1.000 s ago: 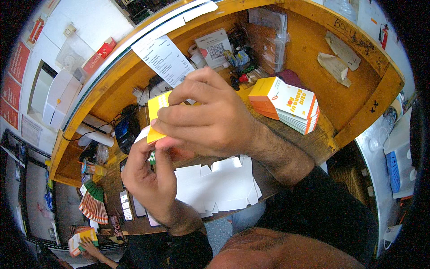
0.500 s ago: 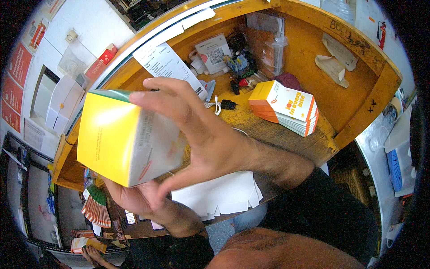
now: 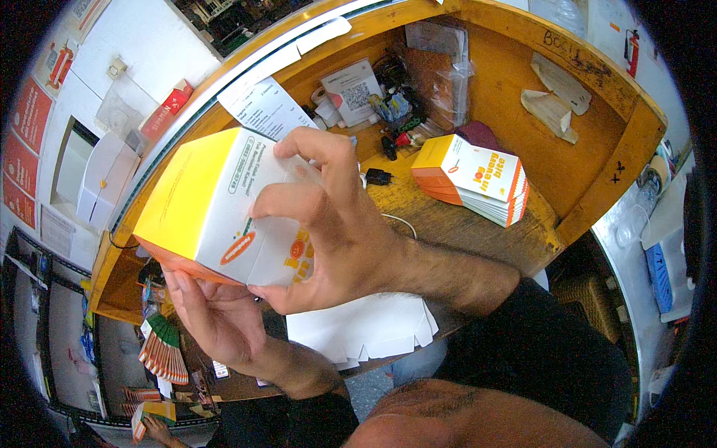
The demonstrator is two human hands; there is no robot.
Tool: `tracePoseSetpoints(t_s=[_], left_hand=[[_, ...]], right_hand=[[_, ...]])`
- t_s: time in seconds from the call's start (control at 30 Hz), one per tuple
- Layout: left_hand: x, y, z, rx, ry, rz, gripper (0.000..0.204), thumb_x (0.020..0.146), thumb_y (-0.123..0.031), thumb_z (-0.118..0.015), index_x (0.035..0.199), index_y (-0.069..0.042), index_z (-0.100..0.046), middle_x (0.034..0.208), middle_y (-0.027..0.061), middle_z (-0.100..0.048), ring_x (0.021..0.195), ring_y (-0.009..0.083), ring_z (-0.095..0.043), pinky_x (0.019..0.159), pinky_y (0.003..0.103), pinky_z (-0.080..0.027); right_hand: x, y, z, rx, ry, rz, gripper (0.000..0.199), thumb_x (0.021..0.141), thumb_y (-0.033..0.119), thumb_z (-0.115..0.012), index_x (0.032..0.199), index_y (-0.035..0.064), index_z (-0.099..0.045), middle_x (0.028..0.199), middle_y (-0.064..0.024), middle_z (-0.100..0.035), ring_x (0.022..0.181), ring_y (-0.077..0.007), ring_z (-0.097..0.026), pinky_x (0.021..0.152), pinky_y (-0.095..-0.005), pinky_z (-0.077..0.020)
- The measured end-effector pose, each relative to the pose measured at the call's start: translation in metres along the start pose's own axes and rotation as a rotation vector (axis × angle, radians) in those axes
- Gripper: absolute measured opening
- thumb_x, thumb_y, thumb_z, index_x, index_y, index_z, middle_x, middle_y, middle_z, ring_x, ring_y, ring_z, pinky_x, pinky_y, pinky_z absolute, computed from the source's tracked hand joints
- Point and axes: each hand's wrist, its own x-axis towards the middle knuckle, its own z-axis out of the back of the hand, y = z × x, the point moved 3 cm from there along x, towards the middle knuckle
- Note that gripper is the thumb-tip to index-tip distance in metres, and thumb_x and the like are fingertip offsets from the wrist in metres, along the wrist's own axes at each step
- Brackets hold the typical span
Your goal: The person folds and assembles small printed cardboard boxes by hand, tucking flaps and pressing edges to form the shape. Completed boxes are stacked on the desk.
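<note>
A folded cardboard box with yellow, white and orange sides is held up, tilted, left of the middle. My right hand grips it from the right, bent fingers across the white side and thumb at the lower edge. Beneath the box is my left hand, palm turned up and fingers stretched out. Its fingertips touch the orange lower edge and are partly hidden behind it. Under my forearms lies a flat white cardboard blank with notched edges.
A stack of flattened boxes lies on the wooden desk, near a black charger plug. A paper slip leans at the back. More flattened boxes fan out at left. Lower left, another person's hand holds a box.
The box has turned in my hands, so the white side faces me more and the orange side shows below. My right fingers have bent over the white side; my left hand's fingers have straightened.
</note>
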Motion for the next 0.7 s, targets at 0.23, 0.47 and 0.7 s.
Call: tracePoseSetpoints(t_s=[0.23,0.47,0.7], left_hand=[[0.001,0.003,-0.010,0.380,-0.247,-0.198,0.061,0.120,-0.043,-0.044,0.163,0.001,-0.043,0.155,0.0221,-0.060,0.140,0.0347,-0.063,0.124,0.054,-0.045],[0.011,0.015,-0.003,0.421,-0.386,-0.247,0.076,0.116,-0.060,-0.044,0.159,0.002,-0.050,0.155,0.0254,-0.059,0.141,0.0355,-0.061,0.117,0.052,-0.051],[0.016,0.022,-0.021,0.394,-0.352,-0.415,0.069,0.113,-0.054,-0.054,0.159,-0.004,-0.040,0.155,0.0239,-0.056,0.152,0.0426,-0.051,0.127,0.064,-0.043]], right_hand=[[0.005,-0.005,0.002,0.047,0.102,0.016,0.088,0.067,0.032,-0.101,0.138,0.0129,-0.053,0.141,-0.0250,-0.048,0.127,-0.0441,-0.054,0.110,-0.0523,-0.0464],[0.006,-0.003,0.003,0.136,0.058,-0.066,0.070,0.073,0.031,-0.098,0.127,0.0095,-0.059,0.135,-0.0216,-0.054,0.124,-0.0398,-0.056,0.108,-0.0494,-0.0459],[0.005,-0.003,0.001,0.207,0.178,-0.124,0.061,0.080,0.037,-0.092,0.126,0.0103,-0.062,0.130,-0.0165,-0.059,0.127,-0.0364,-0.055,0.113,-0.0513,-0.0402]])
